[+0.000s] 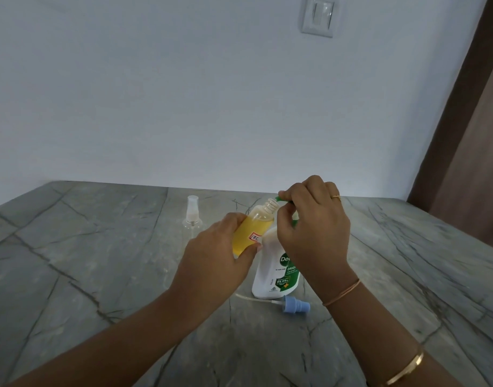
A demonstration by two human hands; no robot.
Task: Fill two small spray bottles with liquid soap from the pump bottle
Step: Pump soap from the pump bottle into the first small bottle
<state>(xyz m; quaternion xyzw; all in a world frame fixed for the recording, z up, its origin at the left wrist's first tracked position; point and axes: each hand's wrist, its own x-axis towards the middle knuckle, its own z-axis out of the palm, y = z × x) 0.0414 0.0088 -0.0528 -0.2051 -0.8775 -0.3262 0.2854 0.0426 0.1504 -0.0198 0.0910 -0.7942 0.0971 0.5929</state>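
Item 1. Spray cap point(295, 306), blue, with dip tube, lying on its side on the desk point(100, 275) at 6 o'clock of the pump bottle. I take it as unscrewed and set aside so its bottle could be filled.

Item 2. Pump bottle point(270, 275), white with a green label, upright at mid-desk. It serves as the fixed source, and everything else is brought to it.

Item 3. Left grip point(212, 255), fingers wrapped round the lower body of the yellow bottle point(253, 229). The bottle is uncapped and filled with yellow soap to about the shoulder. It is held off the desk and tilted, with its threaded neck pointing to 1 o'clock. I judge the tilt is meant to bring the open mouth under the pump's outlet. The bottle sits at 11 o'clock of the pump bottle, touching or nearly touching its shoulder.

Item 4. Right grip point(312, 227), fingers curled down over the pump head point(279, 199), forefinger and thumb pinching its green tip. That tip sits just at the yellow bottle's mouth, at 10 o'clock of this grip. The hold looks suited both to pressing and to steering the outlet.

Item 5. Clear bottle point(192, 219), white sprayer fitted, standing alone at 10 o'clock, well apart from both grips. It appears empty, so I judge it is waiting its turn.

Item 6. Wall switch point(318, 18), far wall, 12 o'clock.
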